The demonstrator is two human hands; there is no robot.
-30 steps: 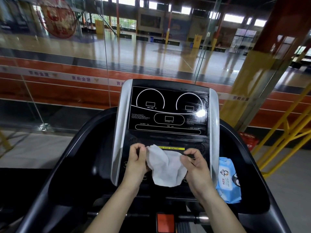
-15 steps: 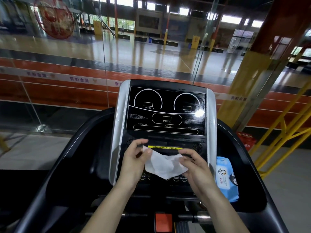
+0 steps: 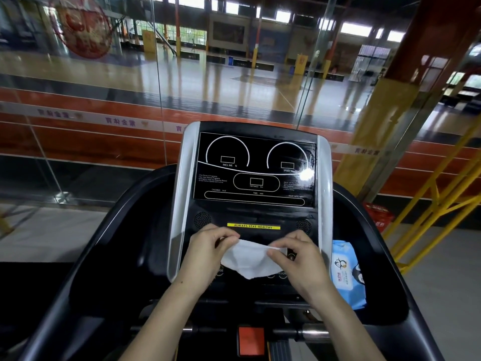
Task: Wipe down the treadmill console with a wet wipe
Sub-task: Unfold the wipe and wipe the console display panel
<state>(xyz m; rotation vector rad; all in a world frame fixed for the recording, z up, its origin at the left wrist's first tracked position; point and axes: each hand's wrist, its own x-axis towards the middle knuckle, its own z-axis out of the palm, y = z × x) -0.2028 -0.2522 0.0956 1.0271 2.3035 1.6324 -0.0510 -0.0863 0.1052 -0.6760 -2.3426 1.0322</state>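
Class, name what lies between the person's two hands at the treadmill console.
In the head view, the white wet wipe stretches between left hand and right hand.

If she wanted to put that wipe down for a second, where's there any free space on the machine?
The dark tray left of the console looks bare, out to the curved black side rail. The right tray is crowded: the blue wipe packet fills most of it. Both hands, left and right, hold the wipe over the buttons.

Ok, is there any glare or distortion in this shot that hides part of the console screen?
Head view: a bright glare spot washes out text at the display's right edge; wide-angle bending curves the frame edges; the hall behind the glass is soft and reflective.
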